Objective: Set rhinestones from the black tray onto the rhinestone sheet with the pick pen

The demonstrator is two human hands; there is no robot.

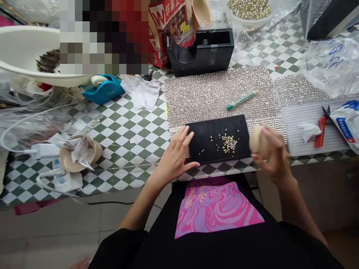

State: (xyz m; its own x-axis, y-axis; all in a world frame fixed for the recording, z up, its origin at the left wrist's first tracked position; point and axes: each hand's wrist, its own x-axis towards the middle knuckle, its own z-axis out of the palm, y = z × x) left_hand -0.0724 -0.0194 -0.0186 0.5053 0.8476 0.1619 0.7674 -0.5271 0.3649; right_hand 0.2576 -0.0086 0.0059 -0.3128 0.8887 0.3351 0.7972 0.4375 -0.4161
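Observation:
My left hand [177,151] lies at the left end of a black ridged tray [200,136], fingers and thumb spread and touching its edge. A small heap of gold-rimmed clear rhinestones [229,144] sits right of the tray's middle, with several loose ones around it. Just past the tray's right end, my right hand [273,157] is closed around a beige cup [257,142]. The cup is somewhat blurred, and its inside is hidden. Behind the tray, a pen with a green tip [241,100] rests on a sheet of rhinestones [213,91].
A black tape dispenser [214,52] stands behind the sheet, and a blue one [103,89] at left. Red-handled pliers [321,130] lie at right near a plastic bag [333,63]. A beige bowl [67,158] and white chargers [46,150] occupy the checkered table's [131,130] left side.

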